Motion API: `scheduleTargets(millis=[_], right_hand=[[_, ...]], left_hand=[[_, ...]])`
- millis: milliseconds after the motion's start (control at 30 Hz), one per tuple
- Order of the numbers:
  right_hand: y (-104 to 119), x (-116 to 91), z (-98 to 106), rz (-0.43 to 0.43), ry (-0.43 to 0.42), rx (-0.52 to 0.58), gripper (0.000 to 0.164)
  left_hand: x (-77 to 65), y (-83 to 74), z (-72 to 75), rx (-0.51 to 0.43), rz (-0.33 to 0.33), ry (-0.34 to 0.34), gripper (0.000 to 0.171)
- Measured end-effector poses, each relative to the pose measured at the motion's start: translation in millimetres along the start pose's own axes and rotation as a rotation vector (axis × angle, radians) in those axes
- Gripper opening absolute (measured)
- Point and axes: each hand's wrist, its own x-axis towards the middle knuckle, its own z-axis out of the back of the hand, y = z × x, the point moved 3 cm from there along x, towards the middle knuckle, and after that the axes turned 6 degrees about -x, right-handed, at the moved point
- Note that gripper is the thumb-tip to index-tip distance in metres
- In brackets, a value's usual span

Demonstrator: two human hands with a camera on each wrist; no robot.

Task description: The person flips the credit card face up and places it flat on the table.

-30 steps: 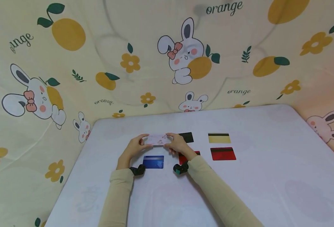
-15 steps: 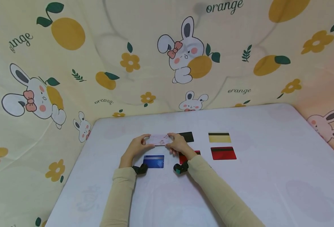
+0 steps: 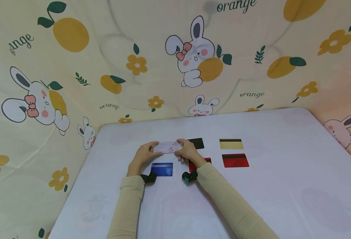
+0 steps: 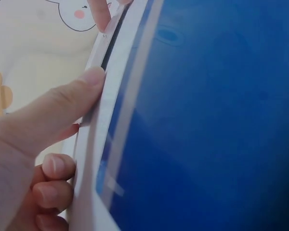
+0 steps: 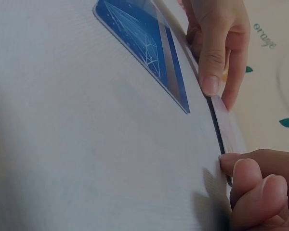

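Note:
A pale pink card (image 3: 167, 147) with a small floral print lies level between my two hands at the table's back left. My left hand (image 3: 142, 156) pinches its left end between thumb and fingers. At the other end, the right hand (image 3: 188, 152) pinches the card's right side the same way. In the right wrist view a dark strip (image 5: 215, 120) runs along the card's near long edge, between the two thumbs. A blue card (image 3: 163, 169) with a grey stripe lies on the table just in front, filling much of the left wrist view.
A black card (image 3: 197, 143) lies beyond my right hand, and a red card (image 3: 200, 164) is partly covered by my right wrist. Farther right lie a gold card (image 3: 231, 144) and another red card (image 3: 235, 161). A printed cloth backdrop (image 3: 151, 33) rises behind the white table (image 3: 271, 199).
My left hand has shifted slightly to the right, and the pink card has moved a little that way with it. My right hand keeps nearly the same place. The other cards lie still.

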Motion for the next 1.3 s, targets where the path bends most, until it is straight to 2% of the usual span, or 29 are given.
scheduleTargets(millis=[233, 467, 600, 800, 1000, 1167, 1300], right_hand=[[-1, -1, -1, 0.014, -0.005, 0.011, 0.064], [0, -4, -2, 0.056, -0.029, -0.012, 0.062], [0, -6, -2, 0.05, -0.025, -0.025, 0.063], [4, -9, -1, 0.063, -0.035, -0.026, 0.063], [6, -19, 3, 0.109, -0.064, -0.048, 0.06], [2, -28, 2, 0.14, -0.077, -0.063, 0.058], [-2, -36, -3, 0.156, -0.059, -0.041, 0.055]], left_hand=[[-2.3, 0.2, -0.8, -0.029, 0.044, 0.019, 0.064], [-5.4, -0.8, -1.0, -0.068, 0.035, 0.025, 0.065], [-8.5, -2.2, 1.2, -0.1, 0.035, 0.035, 0.066], [-14.6, -4.9, 8.0, -0.106, -0.012, 0.025, 0.065], [-20.1, -3.5, 10.9, -0.117, -0.019, 0.052, 0.063], [-29.1, -5.9, 16.5, -0.158, -0.065, 0.051, 0.058], [-39.3, -5.6, 21.1, -0.161, -0.065, 0.057, 0.053]])
